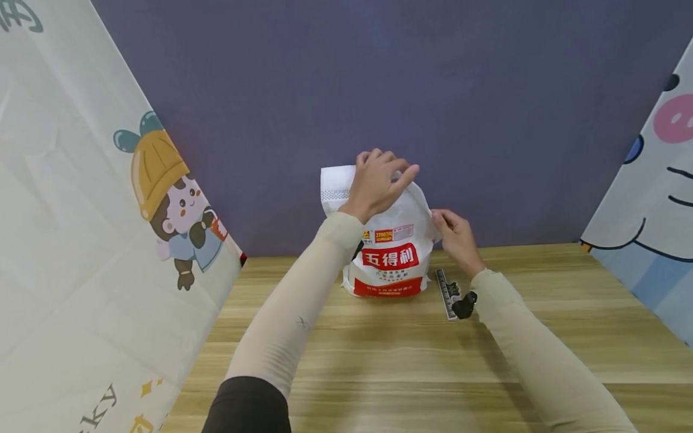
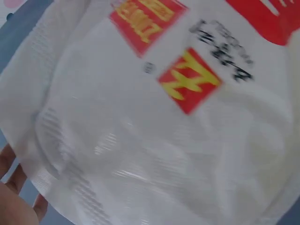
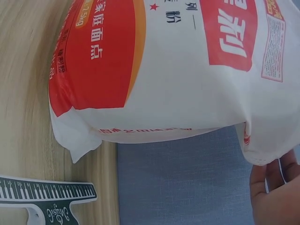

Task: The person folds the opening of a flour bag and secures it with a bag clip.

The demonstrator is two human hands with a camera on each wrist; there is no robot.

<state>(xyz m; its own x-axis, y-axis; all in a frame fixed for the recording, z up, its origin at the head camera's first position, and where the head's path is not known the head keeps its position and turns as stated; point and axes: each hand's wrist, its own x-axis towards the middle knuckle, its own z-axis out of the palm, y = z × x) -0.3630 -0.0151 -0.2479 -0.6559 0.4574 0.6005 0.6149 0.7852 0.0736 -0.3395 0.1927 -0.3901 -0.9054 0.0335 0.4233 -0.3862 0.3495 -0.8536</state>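
Note:
A white flour bag [image 1: 390,216] with red and yellow print stands on the wooden table against the dark backdrop. Over its top edge, my left hand [image 1: 377,183] grips the bag, with its fingers partly hidden behind it. My right hand [image 1: 457,237] pinches the bag's upper right edge between thumb and fingers. In the left wrist view the bag's white upper face [image 2: 131,140] fills most of the picture, with fingertips at the lower left edge. From the right wrist, the bag's red lower part [image 3: 103,56] and side show.
A black-and-white piano-key ruler [image 1: 446,294] marked "Music" lies on the table [image 1: 390,367] to the right of the bag. White printed sheets with cartoon figures hang at the left [image 1: 70,198] and right [image 1: 649,198]. The blue-grey backdrop [image 1: 281,120] rises behind.

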